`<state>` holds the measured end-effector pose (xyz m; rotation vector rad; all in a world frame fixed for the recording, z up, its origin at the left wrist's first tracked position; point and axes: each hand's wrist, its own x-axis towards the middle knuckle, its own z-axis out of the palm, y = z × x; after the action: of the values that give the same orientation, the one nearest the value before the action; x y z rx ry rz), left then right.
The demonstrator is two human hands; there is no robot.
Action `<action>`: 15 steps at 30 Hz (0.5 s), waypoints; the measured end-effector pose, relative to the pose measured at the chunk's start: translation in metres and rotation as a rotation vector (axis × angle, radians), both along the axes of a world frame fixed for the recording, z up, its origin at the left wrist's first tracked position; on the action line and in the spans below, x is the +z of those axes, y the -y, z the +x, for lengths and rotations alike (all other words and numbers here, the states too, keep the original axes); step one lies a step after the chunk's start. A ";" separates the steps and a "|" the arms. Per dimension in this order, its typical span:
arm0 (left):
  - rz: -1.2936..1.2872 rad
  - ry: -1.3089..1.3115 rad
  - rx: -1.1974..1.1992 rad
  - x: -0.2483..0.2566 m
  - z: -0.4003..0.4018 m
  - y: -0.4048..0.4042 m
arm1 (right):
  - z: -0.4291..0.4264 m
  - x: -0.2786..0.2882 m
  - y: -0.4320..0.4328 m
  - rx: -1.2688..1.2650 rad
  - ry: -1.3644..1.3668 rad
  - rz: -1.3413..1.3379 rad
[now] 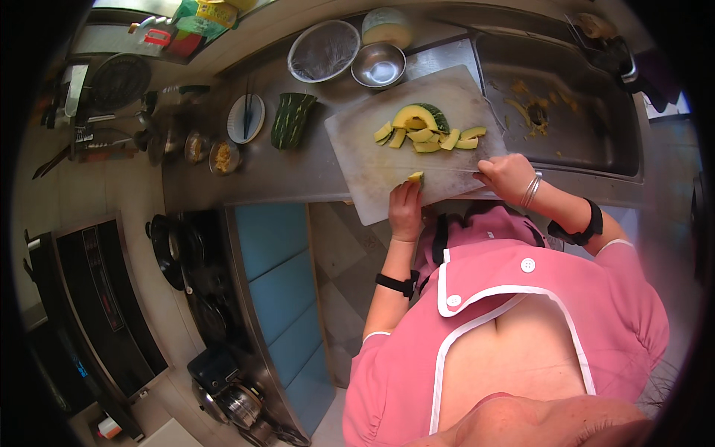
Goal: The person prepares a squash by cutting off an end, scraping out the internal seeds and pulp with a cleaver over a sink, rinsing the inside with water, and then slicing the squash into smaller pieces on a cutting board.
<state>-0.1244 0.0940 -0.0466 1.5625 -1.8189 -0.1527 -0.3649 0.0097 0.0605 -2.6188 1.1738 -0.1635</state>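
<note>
My left hand [405,207] rests at the near edge of a white cutting board [363,145], its fingertips on a small piece of green-skinned squash [416,177]. My right hand [507,176] is closed on the handle of a kitchen knife at the board's right side. The knife's thin blade [441,169] reaches left across the board, just above the small piece; its edge is hard to make out. Beyond the blade lie several cut squash slices [427,146] around a larger hollowed chunk [416,117] with yellow flesh.
An uncut squash section [292,120] and a white dish [246,118] with chopsticks stand left. Behind the board are a steel bowl [379,65], a film-covered bowl [324,50] and a cut pale melon [386,28]. The steel sink [592,128], right, holds scraps.
</note>
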 end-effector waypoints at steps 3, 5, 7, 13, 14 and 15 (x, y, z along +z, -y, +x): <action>-0.047 0.004 -0.010 -0.001 0.001 0.003 | -0.001 -0.001 -0.006 0.043 -0.027 -0.004; -0.064 -0.003 -0.020 -0.001 0.001 0.007 | -0.001 0.001 -0.006 0.046 -0.035 -0.015; -0.072 0.010 -0.023 -0.003 0.001 0.011 | -0.002 0.002 -0.005 0.055 -0.044 -0.023; -0.097 0.040 -0.009 -0.010 0.001 0.018 | -0.006 0.014 0.002 0.085 -0.059 -0.021; -0.100 0.046 -0.008 -0.010 0.001 0.018 | -0.006 0.013 0.003 0.090 -0.063 -0.008; -0.098 0.045 -0.005 -0.010 0.001 0.019 | -0.006 0.013 0.004 0.096 -0.067 0.004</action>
<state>-0.1238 0.0754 -0.0561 1.5041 -1.8368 -0.0308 -0.3711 0.0058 0.0733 -2.6897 1.0647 -0.0553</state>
